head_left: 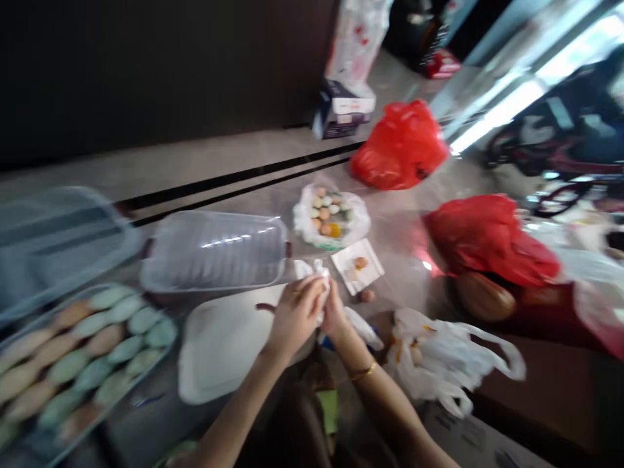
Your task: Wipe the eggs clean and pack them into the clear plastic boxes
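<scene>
My left hand (301,304) and my right hand (334,312) meet in front of me, fingers closed around a crumpled white tissue (322,273). Whether something sits inside the tissue is hidden. Just right of them lies a square of white paper (369,276) with a small cracked brown egg piece (361,262) and a yellowish smear. A brown egg (367,296) rests by its lower edge. Beyond, a white plastic bag (359,218) stands open with several eggs and some yolk. Below my left hand is a white lid (221,348).
A clear bin (29,377) of green and brown eggs stands at lower left, near a ribbed clear container (219,250) and another clear container (58,234). Red bags (402,146) and a white carrier bag (433,354) lie right. A box (344,109) stands by the dark wall.
</scene>
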Demonstrator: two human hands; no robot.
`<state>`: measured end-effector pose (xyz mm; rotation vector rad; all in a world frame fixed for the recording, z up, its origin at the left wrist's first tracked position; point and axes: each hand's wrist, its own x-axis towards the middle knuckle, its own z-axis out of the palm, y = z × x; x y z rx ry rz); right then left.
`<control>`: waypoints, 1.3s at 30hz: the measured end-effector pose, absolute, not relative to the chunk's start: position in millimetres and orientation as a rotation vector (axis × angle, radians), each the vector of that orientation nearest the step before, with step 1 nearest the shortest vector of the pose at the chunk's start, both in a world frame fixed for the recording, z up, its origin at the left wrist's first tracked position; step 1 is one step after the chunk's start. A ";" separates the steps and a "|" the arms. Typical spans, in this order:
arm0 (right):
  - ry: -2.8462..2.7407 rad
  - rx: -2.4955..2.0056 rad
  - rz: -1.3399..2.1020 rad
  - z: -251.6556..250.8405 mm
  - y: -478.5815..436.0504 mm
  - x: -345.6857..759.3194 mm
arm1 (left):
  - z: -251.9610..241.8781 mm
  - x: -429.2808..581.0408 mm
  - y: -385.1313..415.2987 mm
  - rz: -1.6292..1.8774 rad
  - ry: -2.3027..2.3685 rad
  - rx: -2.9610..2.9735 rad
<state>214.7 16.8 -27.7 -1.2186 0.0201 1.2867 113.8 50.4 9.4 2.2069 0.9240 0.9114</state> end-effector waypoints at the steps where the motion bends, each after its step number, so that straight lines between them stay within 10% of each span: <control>1: 0.091 -1.252 1.281 -27.2 18.9 218.3 | 6.6 117.4 49.8 0.903 0.956 2.170; 39: 0.080 -1.061 1.508 5.1 15.3 233.2 | -21.2 123.7 39.3 0.930 1.197 1.954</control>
